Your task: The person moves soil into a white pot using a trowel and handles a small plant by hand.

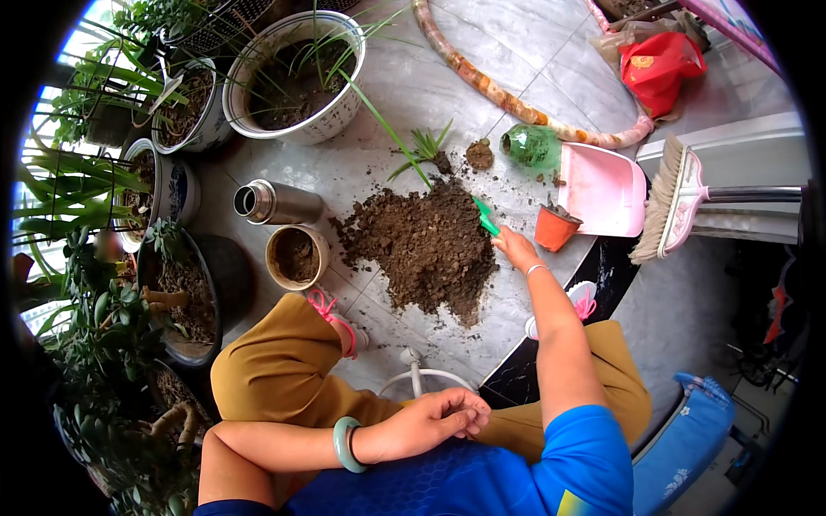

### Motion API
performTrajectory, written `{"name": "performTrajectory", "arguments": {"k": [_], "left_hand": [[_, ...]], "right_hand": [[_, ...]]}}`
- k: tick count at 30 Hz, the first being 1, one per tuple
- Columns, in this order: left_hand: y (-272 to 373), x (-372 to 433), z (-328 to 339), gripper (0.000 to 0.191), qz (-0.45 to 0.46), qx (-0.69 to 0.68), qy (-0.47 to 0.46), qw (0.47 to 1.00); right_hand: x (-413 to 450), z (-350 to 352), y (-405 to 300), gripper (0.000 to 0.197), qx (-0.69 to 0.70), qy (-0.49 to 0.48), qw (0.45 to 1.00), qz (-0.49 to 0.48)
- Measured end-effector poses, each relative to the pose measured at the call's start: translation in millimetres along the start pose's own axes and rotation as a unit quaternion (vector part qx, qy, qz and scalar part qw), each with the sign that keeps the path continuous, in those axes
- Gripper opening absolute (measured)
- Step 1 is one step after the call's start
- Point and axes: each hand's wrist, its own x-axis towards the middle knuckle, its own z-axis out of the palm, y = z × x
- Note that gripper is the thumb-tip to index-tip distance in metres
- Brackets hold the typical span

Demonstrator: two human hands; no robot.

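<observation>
My right hand (514, 248) grips a green hand trowel (486, 218), whose blade touches the right side of a heap of brown soil (429, 248) on the tiled floor. Loosely curled above my lap, my left hand (433, 418) holds nothing that I can see. A small uprooted plant (426, 147) with pointed leaves lies at the heap's far edge, its root clump towards the soil. Beside that plant is a round lump of soil (479, 155). An orange plastic pot (556, 228) leans on its side by my right hand. Left of the heap stands a beige pot (322, 256) with soil inside.
A steel vacuum flask (284, 201) lies beside the beige pot. Right are a green plastic bottle (532, 147), a pink dustpan (603, 190) and a broom (668, 206). A ceramic planter (348, 106) and several potted plants line the left. A mottled hose (500, 97) curves behind.
</observation>
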Motion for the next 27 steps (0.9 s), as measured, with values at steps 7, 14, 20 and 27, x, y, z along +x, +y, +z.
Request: {"name": "performTrajectory", "arguments": {"k": [7,14,20,27], "left_hand": [[2,5,5,0.017,-0.019,0.038,-0.056,0.997],[-14,-1,8,0.018,0.007,0.073,-0.075,0.994],[-19,4,11,0.019,0.024,0.092,-0.099,0.991],[-30,2,3,0.018,0.062,0.100,-0.068,0.991]], "right_hand": [[-54,-4,-8,0.024,-0.155,0.120,0.978,-0.069],[-88,-2,-41,0.026,-0.080,0.196,0.977,-0.023],[-87,88,-63,0.036,0.389,0.005,0.892,0.231],[-117,96,-122,0.038,0.479,0.091,0.844,0.221]]}}
